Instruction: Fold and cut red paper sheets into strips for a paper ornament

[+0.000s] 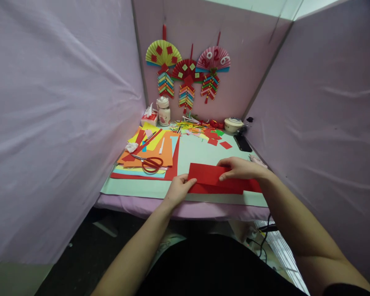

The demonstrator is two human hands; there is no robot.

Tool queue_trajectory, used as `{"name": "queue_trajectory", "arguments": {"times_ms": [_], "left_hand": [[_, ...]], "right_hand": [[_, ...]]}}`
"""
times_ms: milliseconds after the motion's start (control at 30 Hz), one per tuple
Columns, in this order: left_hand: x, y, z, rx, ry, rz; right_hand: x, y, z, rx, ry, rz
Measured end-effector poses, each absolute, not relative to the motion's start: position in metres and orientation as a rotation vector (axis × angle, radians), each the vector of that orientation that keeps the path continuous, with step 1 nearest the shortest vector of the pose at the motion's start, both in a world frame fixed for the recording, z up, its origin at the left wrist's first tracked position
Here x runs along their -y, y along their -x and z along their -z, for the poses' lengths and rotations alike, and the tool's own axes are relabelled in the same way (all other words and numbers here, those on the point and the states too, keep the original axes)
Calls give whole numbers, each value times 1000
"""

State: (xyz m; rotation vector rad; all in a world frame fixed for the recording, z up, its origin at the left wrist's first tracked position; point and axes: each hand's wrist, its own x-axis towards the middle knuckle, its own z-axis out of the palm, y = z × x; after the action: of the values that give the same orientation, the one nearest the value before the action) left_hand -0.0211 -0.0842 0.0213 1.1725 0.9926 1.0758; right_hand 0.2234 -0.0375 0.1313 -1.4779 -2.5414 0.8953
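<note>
A folded-looking sheet of red paper (205, 174) is in front of me at the table's near side. My left hand (180, 188) pinches its left end, thumb on top and fingers behind. My right hand (239, 169) is closed over its upper edge, with the thumb on the face of the sheet. More red paper (218, 189) lies beneath, and a further red part shows to the right under my right wrist. Whether these are one sheet or separate ones I cannot tell. Red-handled scissors (152, 164) rest on the paper pile to the left.
Stacked coloured paper (165, 158) covers the left side, with a pen (162, 145) on it. Red paper squares (226, 145) and paper strips (191, 124) lie farther back. A phone (243, 143), a lidded bowl (233, 125) and a flask (163, 112) stand around. Paper fans (188, 70) hang behind.
</note>
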Motion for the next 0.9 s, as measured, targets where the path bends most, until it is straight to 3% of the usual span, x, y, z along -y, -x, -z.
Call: {"name": "queue_trajectory", "arguments": {"times_ms": [133,200,367,467,633,900], "left_hand": [[63,30,-28,-1127,-1160,-991],[51,30,-35,-1270,-1178,-920],[27,29,-41,-1485,-1211,-839],[17,30,-33,-1536,-1228,-812],[5,29,-17,-1544,-1261,-838],[-2,26,-10,-1608,-1376,-830]], "right_hand": [[11,-240,-125,2622,1746,-746],[1,-240,-118,2573,1841,-512],[14,-214,-79,2568,1368,-68],[32,-206,-45,2625,1376,74],[42,-214,-11,2574,1580,80],[39,-220,-8,2564,1596,24]]}}
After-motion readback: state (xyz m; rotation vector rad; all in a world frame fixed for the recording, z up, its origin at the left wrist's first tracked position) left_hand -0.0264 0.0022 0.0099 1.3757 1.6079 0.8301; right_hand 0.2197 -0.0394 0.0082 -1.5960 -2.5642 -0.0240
